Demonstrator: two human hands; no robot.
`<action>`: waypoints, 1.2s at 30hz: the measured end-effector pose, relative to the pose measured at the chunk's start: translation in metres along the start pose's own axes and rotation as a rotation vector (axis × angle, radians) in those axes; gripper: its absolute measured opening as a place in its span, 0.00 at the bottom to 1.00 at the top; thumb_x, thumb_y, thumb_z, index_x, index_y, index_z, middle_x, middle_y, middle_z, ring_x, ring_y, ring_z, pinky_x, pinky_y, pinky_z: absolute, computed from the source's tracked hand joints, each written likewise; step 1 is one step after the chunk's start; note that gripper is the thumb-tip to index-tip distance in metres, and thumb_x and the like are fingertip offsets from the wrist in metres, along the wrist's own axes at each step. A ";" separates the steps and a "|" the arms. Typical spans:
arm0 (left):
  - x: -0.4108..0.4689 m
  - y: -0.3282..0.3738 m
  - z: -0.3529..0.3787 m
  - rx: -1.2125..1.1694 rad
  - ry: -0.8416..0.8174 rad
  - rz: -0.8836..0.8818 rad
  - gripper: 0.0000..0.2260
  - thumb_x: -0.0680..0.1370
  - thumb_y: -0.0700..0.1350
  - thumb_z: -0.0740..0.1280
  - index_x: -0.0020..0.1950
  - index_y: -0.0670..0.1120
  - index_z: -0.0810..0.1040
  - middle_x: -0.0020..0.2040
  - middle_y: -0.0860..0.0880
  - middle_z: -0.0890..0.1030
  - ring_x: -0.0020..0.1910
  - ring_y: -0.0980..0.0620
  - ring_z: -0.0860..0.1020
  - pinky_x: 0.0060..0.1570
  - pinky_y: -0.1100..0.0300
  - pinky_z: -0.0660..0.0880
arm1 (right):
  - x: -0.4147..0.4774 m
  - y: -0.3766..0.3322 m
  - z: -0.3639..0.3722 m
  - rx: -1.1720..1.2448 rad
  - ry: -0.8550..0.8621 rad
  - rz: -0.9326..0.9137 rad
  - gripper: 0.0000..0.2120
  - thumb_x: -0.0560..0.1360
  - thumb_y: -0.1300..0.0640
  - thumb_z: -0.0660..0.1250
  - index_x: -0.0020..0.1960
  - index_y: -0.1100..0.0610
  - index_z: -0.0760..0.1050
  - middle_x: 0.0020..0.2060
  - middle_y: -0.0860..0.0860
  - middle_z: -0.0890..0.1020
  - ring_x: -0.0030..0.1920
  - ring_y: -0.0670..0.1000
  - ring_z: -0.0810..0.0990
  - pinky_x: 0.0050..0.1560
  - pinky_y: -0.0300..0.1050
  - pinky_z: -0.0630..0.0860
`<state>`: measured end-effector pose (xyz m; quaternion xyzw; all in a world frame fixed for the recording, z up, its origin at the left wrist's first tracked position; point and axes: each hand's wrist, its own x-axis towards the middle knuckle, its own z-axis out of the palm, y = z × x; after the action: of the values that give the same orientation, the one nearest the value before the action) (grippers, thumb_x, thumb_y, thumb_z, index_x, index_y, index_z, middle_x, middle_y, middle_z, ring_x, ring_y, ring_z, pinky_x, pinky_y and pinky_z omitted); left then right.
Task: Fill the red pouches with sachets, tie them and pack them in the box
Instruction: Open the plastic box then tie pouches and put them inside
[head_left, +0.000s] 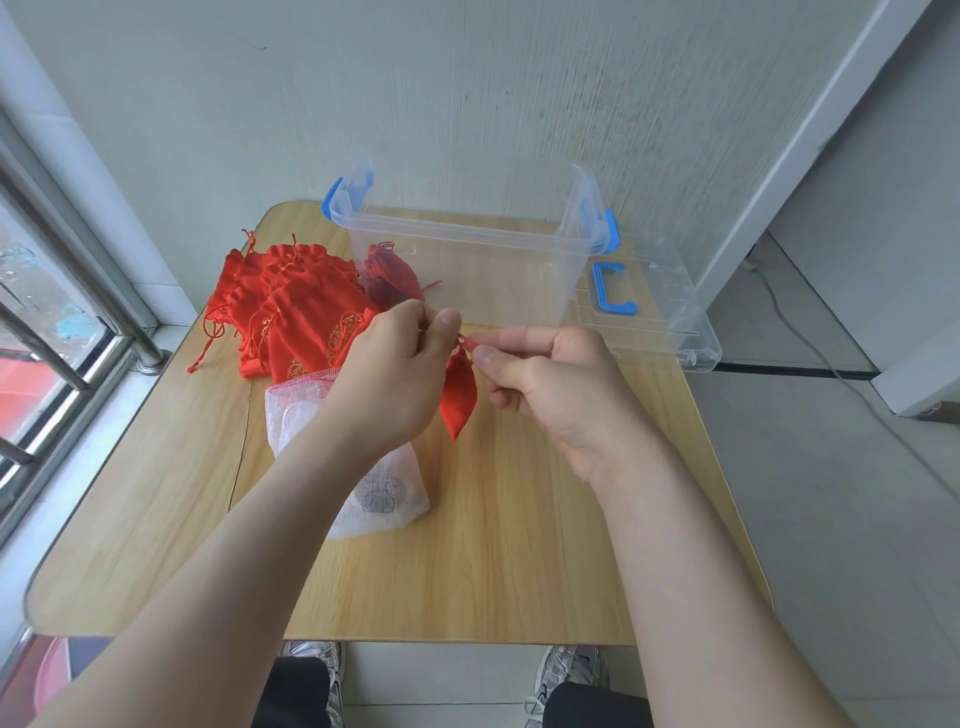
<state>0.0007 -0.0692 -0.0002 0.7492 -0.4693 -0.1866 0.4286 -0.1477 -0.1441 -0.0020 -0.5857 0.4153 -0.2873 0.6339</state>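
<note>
A pouch (460, 397) is held above the middle of the table (519, 545), its cord (466, 341) pinched from both sides by the left hand (395, 364) and right hand (550, 384) (fingers curled tight on each). The spare pile (291, 306) is heaped by the far-left edge, a mesh bag (384, 493) just nearer. The box (467, 244) is parked along the far edge, lid (654, 312) at the far-right corner. Bare wood is left along the near edge.
</note>
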 end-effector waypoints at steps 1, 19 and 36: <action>0.001 -0.002 0.000 0.024 0.016 -0.006 0.17 0.88 0.52 0.60 0.41 0.48 0.70 0.34 0.55 0.70 0.30 0.60 0.70 0.30 0.66 0.63 | -0.001 0.000 0.000 -0.032 0.002 -0.013 0.07 0.78 0.62 0.76 0.55 0.57 0.88 0.42 0.54 0.89 0.38 0.45 0.83 0.45 0.40 0.79; 0.001 -0.003 -0.004 0.011 0.201 -0.076 0.08 0.88 0.44 0.58 0.61 0.45 0.75 0.56 0.54 0.78 0.55 0.44 0.78 0.52 0.49 0.75 | -0.004 0.003 0.004 -0.562 0.043 -0.090 0.18 0.75 0.63 0.74 0.59 0.44 0.82 0.36 0.46 0.85 0.34 0.37 0.80 0.31 0.27 0.71; 0.003 0.006 -0.005 -0.363 0.153 -0.104 0.10 0.87 0.42 0.62 0.53 0.44 0.83 0.30 0.52 0.81 0.33 0.53 0.78 0.41 0.45 0.80 | 0.002 0.009 0.007 -0.588 0.100 -0.204 0.15 0.83 0.63 0.63 0.56 0.48 0.87 0.32 0.41 0.77 0.28 0.37 0.75 0.29 0.29 0.66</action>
<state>0.0023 -0.0703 0.0083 0.6948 -0.3550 -0.2326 0.5806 -0.1424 -0.1409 -0.0119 -0.7679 0.4502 -0.2454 0.3839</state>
